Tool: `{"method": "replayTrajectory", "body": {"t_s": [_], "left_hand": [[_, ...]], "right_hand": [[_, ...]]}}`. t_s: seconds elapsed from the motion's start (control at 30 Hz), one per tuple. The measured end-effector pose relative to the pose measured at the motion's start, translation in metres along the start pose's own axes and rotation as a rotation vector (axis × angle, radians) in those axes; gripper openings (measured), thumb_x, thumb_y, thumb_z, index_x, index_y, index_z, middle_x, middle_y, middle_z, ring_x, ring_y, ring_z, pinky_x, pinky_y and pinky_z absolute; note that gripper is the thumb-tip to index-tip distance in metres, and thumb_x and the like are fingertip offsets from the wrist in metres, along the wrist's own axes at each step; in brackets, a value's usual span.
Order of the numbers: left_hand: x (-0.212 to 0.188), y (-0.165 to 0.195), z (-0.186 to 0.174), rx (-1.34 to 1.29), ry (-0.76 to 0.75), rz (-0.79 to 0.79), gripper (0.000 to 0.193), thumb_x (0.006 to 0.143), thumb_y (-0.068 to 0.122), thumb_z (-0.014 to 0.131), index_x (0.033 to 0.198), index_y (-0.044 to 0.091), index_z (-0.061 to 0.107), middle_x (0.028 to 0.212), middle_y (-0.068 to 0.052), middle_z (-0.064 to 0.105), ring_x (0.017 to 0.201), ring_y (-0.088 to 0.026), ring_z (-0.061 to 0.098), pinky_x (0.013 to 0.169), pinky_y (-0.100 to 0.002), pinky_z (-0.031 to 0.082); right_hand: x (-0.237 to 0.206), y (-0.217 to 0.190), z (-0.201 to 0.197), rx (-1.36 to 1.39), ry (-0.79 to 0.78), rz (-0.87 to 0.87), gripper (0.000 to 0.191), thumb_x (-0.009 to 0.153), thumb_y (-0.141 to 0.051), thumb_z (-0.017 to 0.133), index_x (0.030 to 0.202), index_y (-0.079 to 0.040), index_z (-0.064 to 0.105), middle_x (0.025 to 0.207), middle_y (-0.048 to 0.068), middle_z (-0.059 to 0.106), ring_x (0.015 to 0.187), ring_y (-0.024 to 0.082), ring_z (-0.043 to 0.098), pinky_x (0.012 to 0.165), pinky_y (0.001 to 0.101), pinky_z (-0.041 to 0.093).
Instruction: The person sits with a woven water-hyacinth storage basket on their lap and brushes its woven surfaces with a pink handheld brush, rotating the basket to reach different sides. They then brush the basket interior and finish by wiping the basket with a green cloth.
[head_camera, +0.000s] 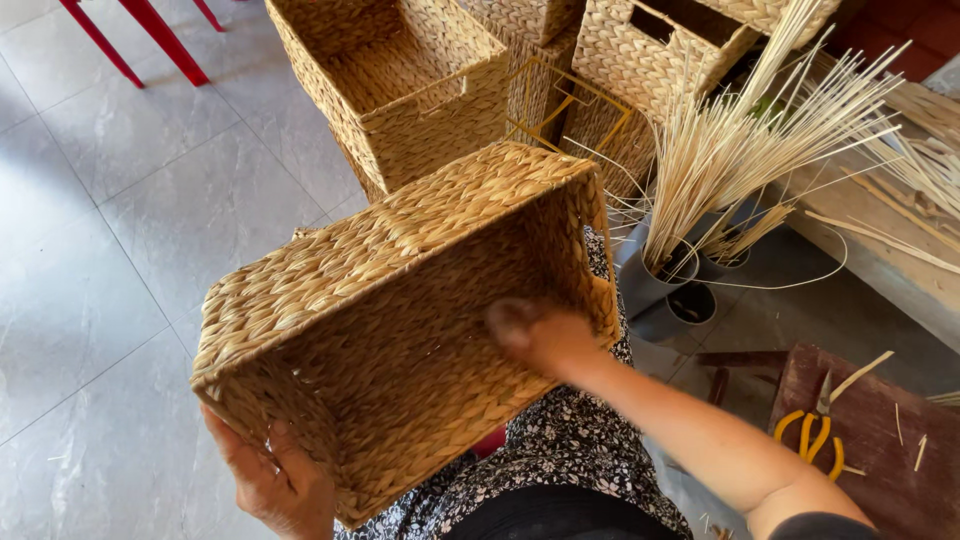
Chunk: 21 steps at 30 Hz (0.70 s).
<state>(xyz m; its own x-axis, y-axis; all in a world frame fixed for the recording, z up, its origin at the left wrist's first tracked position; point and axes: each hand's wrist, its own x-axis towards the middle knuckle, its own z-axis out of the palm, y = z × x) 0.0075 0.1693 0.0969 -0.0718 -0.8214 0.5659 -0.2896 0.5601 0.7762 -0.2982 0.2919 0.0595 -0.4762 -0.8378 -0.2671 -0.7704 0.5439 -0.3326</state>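
Two hands on one woven basket (400, 320), and that is the whole of my grip: my left hand (275, 480) cups the near lower corner from underneath, fingers spread and wrapped over the rim, while my right hand (535, 335) reaches inside the open mouth, fingers curled and pressed against the inner wall near the far end. Whether those fingers pinch a strand or only push on the weave I cannot tell, for the hand is blurred. The basket lies tipped on its side across my lap, its opening turned toward me, its braided side uppermost. I judge that I am checking or finishing the inside, holding the frame steady with one hand while the other works the wall. The next move calls for a firm left hand, so the basket does not roll off my knees, and for a careful feel along the inner braid. Beyond it stand more finished baskets (400, 90), a bundle of pale reeds (730, 160) upright in grey tubes (650, 285), and yellow-handled scissors (815, 430) on a wooden board (870, 480) to my right
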Motion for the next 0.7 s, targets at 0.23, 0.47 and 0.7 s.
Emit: {"method": "replayTrajectory", "body": {"t_s": [0.23,0.47,0.7], "left_hand": [[0.003,-0.004,0.002,0.055,-0.016,-0.005,0.064,0.104,-0.005,0.05,0.163,-0.001,0.027,0.139,-0.022,0.063,0.119,-0.026,0.066,0.098,-0.032,0.051],[0.016,0.008,0.004,0.114,-0.003,0.049,0.062,0.101,-0.004,0.052,0.159,0.0,0.032,0.145,-0.025,0.058,0.123,-0.031,0.065,0.1,-0.035,0.051],[0.038,0.106,-0.014,-0.081,-0.044,0.366,0.038,0.103,0.007,0.061,0.138,-0.004,0.053,0.138,-0.025,0.06,0.132,-0.042,0.06,0.116,-0.048,0.045]], "right_hand": [[0.001,-0.012,-0.007,-0.18,-0.103,0.028,0.076,0.098,-0.069,0.05,0.153,-0.017,0.04,0.139,0.027,0.051,0.102,0.039,0.069,0.078,0.0453,0.062],[-0.017,-0.102,0.04,0.009,-0.196,-0.451,0.065,0.093,-0.055,0.057,0.149,-0.028,0.042,0.144,0.023,0.048,0.121,0.043,0.057,0.083,0.0497,0.059],[-0.008,-0.093,0.057,0.205,-0.261,-0.386,0.069,0.09,-0.054,0.062,0.153,-0.031,0.045,0.136,0.013,0.064,0.112,0.031,0.069,0.093,0.0404,0.058]]}}
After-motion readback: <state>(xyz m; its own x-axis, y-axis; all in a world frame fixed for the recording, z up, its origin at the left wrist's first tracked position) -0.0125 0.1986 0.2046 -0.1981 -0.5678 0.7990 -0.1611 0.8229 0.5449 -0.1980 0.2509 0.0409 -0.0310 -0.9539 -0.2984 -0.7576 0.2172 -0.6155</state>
